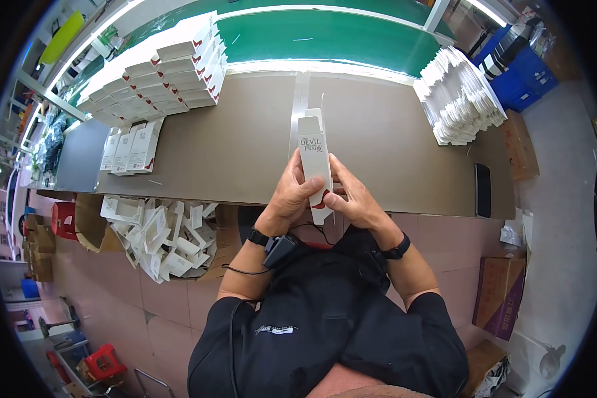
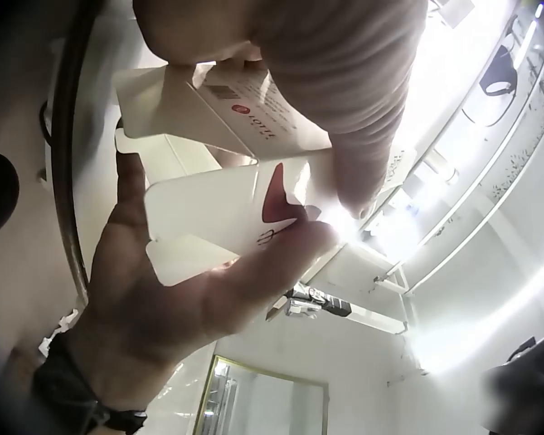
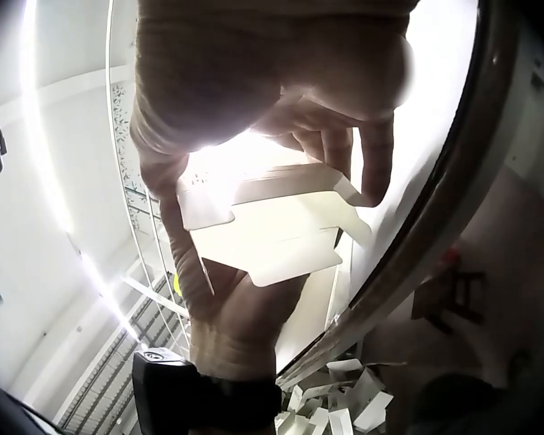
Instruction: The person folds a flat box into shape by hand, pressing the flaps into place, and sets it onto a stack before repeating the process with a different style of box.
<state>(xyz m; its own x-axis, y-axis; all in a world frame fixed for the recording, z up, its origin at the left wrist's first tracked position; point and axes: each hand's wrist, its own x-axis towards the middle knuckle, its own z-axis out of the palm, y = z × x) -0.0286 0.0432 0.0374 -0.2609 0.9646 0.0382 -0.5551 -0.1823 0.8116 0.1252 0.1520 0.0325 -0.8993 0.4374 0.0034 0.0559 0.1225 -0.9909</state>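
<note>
Both hands hold a slim white carton (image 1: 315, 162) upright over the table's near edge, with "Devil" and "Prada" lettering and a red shoe print. My left hand (image 1: 289, 191) grips its left side, thumb across the front. On the opposite side my right hand (image 1: 355, 199) has its thumb near the red print, fingers round behind. The left wrist view shows the carton (image 2: 204, 204) with its near end open and flaps spread. Those white end flaps (image 3: 290, 249) also stick out in the right wrist view. At the far end, a flap stands up.
Closed white boxes (image 1: 139, 86) are stacked at the back left, with several more boxes (image 1: 131, 147) before them. Flat cartons (image 1: 461, 96) are piled at the right, and a phone (image 1: 483, 190) lies near the right edge. A bin of loose white cartons (image 1: 162, 239) stands below the table.
</note>
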